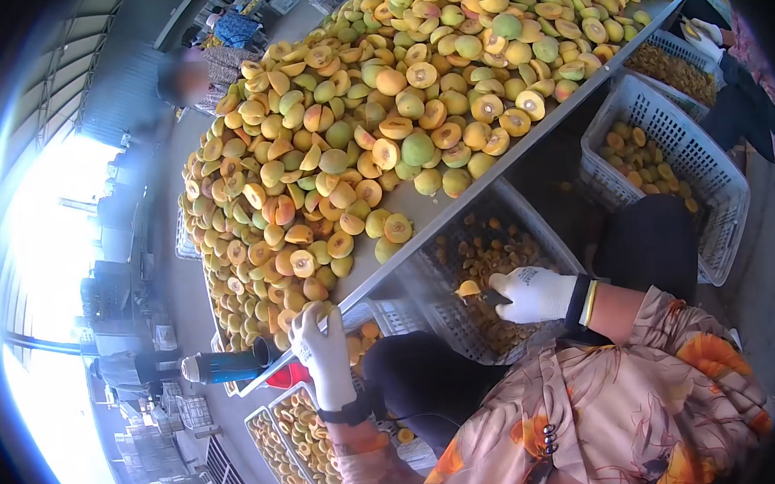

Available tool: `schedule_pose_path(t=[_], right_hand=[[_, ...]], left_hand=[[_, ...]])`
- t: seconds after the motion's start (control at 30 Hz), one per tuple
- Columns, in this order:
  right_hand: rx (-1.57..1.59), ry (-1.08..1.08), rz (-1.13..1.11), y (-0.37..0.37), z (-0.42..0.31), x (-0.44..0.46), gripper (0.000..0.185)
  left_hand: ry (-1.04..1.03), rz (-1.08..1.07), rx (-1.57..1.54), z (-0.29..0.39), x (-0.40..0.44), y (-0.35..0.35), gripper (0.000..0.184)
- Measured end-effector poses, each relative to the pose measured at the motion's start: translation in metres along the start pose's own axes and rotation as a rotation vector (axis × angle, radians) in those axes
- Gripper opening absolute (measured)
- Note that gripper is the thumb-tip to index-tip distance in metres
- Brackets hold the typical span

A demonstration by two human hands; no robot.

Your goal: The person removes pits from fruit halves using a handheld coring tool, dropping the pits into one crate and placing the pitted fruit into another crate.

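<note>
My left hand (321,349), in a white glove, is at the near edge of the metal table, fingers curled round a yellow peach half (317,310) beside the pile. My right hand (535,295), gloved too, grips a small tool with a dark handle (495,297). At the tool's far end shows an orange-yellow piece of fruit (468,288); whether it is stuck to the tool I cannot tell. Below that hand stands a crate (556,252) holding many small brown-orange pieces, probably pits. Halved and whole peaches (331,162) are heaped across the table.
A grey crate with peach halves (606,147) stands right of my knee; behind it, a crate of brown pieces (669,71). A blue flask (227,366) is by the table's left corner, near a red container (288,376). Trays of halves (280,445) lie lower left. Other people are nearby.
</note>
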State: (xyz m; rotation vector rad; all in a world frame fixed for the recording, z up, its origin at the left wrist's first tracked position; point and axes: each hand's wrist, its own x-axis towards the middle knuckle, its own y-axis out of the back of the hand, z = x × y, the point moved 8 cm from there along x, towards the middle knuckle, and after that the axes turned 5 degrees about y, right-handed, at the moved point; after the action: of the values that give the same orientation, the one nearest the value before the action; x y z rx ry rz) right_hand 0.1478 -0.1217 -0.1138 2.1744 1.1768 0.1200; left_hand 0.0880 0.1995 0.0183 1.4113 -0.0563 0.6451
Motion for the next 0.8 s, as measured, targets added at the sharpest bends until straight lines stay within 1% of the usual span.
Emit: schedule_pose_path(t=[0.03,0.07,0.1,0.17,0.23,0.3,0.33,0.43,0.47,0.57,0.6,0.7,0.73,0.77,0.8], right_hand=[[0.021,0.008,0.011,0.001,-0.007,-0.001,0.03],[0.015,0.123,0.083,0.007,-0.02,-0.004,0.029],[-0.054,0.067,0.054,0.002,-0.01,-0.003,0.029],[-0.188,-0.044,-0.001,-0.009,0.013,0.003,0.027],[-0.216,-0.065,-0.017,-0.01,0.023,0.005,0.027],[-0.238,-0.106,-0.043,-0.006,0.029,-0.004,0.028],[-0.186,-0.144,-0.058,-0.002,0.028,-0.002,0.03],[0.012,-0.142,0.041,0.02,0.011,-0.011,0.032],[0.105,-0.117,0.081,0.02,0.014,-0.011,0.036],[0.241,-0.015,0.202,0.03,-0.001,-0.016,0.041],[0.226,0.038,0.302,0.03,-0.003,-0.014,0.043],[0.292,0.177,0.443,0.042,-0.032,-0.016,0.038],[0.274,0.276,0.482,0.044,-0.043,-0.015,0.035],[0.246,0.302,0.484,0.045,-0.054,-0.016,0.034],[0.218,0.327,0.486,0.047,-0.068,-0.02,0.034]], left_hand=[[-0.012,-0.011,-0.102,0.017,0.015,-0.014,0.034],[0.008,-0.117,-0.109,0.036,0.031,-0.034,0.037],[-0.029,-0.146,-0.105,0.052,0.045,-0.057,0.042],[-0.125,-0.284,-0.082,0.083,0.066,-0.108,0.053],[-0.125,-0.426,0.147,0.102,0.077,-0.152,0.054],[-0.162,-0.411,0.177,0.116,0.08,-0.165,0.052],[-0.172,-0.401,0.191,0.121,0.081,-0.17,0.051],[-0.182,-0.46,0.119,0.119,0.082,-0.179,0.043],[-0.135,-0.458,0.028,0.114,0.083,-0.178,0.04],[-0.096,-0.251,-0.119,0.106,0.079,-0.159,0.038],[-0.064,-0.232,-0.271,0.1,0.074,-0.156,0.036],[0.231,-0.223,-0.913,0.106,0.043,-0.115,0.039],[0.302,-0.397,-1.362,0.116,0.029,-0.115,0.035],[0.443,-0.502,-1.596,0.135,0.01,-0.093,0.031],[0.412,-0.506,-1.675,0.146,-0.003,-0.078,0.033]])
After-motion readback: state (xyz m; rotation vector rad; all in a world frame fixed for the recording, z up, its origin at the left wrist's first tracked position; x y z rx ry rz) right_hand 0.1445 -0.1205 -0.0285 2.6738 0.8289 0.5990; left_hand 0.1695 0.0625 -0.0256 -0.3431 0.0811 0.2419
